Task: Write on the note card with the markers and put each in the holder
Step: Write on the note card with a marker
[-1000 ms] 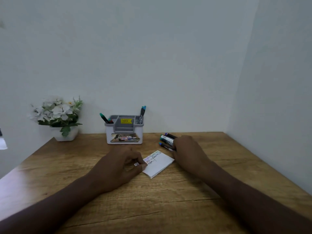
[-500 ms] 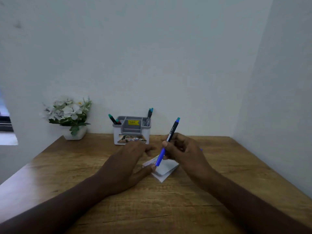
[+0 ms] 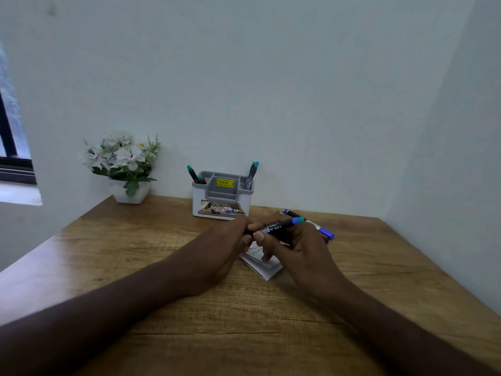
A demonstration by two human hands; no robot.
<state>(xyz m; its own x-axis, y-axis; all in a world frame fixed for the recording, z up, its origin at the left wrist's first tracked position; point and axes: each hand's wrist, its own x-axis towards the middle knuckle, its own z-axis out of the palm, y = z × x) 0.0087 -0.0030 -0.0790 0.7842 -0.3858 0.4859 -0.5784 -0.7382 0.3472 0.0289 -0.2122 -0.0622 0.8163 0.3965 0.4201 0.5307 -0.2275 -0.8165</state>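
A black marker [image 3: 279, 227] with a teal end lies almost level between both hands, just above the white note card stack [image 3: 267, 268]. My right hand [image 3: 295, 246] grips its barrel with thumb and fingers. My left hand [image 3: 217, 251] holds its left end, which the fingers hide. The card shows coloured handwriting on the part not covered by my hands. The grey and white holder [image 3: 222, 196] stands behind, with markers in its left and right slots. Loose markers [image 3: 324, 231] lie on the table beyond my right hand.
A white pot of white flowers [image 3: 123, 165] stands at the back left of the wooden table [image 3: 135, 253]. Walls close the back and the right side. A window edge [image 3: 10, 147] shows at far left.
My right hand picked a marker from the loose pile, raised it, then tipped it from steep to nearly level. My left hand left the card and took hold of the marker's left end.
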